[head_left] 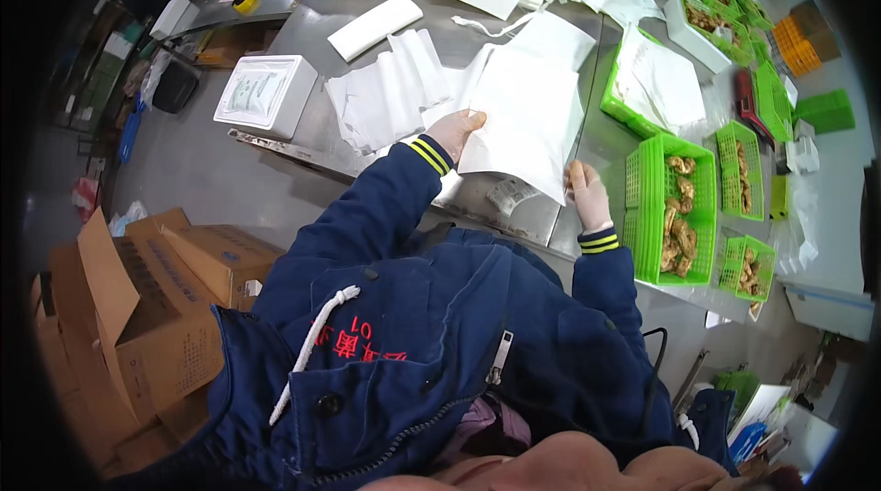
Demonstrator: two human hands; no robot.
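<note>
Left hand (456,134) pinched the left edge of one white sheet (521,115) over the tabletop (335,9); the right hand (589,199) curled at its lower right corner, though whether it gripped could not be told. One stack of green baskets (648,206), brown pieces (677,236) on top, stood rightward, two smaller baskets (729,181) beyond. Farther lay one white folded pad (374,27).

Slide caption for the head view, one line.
Left hand and right hand at opposite edges of a white sheet over a metal table, green baskets at right.
</note>
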